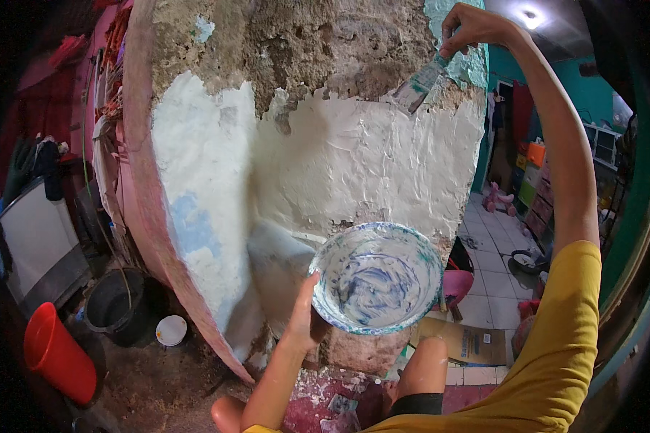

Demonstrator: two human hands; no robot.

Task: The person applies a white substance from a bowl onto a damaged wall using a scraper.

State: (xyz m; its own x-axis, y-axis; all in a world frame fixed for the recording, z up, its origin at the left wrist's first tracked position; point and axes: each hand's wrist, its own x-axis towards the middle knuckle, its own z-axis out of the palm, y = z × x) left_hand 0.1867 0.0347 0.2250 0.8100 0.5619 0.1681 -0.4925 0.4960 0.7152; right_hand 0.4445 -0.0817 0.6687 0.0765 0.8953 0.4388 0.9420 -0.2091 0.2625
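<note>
While the left hand (308, 317) supports a round bowl (374, 330) near the person, its thumb lies at the bowl's left rim; the other fingers are hidden behind the bowl, so how far they are curled cannot be told. White paste (368, 281) with blue-violet streaks coats the inside, and blue and green smears mark the rim.

Farther off stands the wall (368, 173), its middle roughly coated in pale paste, its upper part bare, crumbling and brown, with turquoise paint by the right edge. Up there on the right, the right hand (477, 27) has its fingers closed round the handle of a flat tool (417, 86). The tool's wide, smeared end slants down to the left, at the coat's upper edge; whether it touches is unclear.

To the left, a red bucket (61, 353), a small white tub (171, 330) and a large black tub (119, 307) stand on the floor (159, 386). To the right lies brown cardboard (458, 340), and farther away a pink toy (500, 200) rests on pale tiles (487, 267).
</note>
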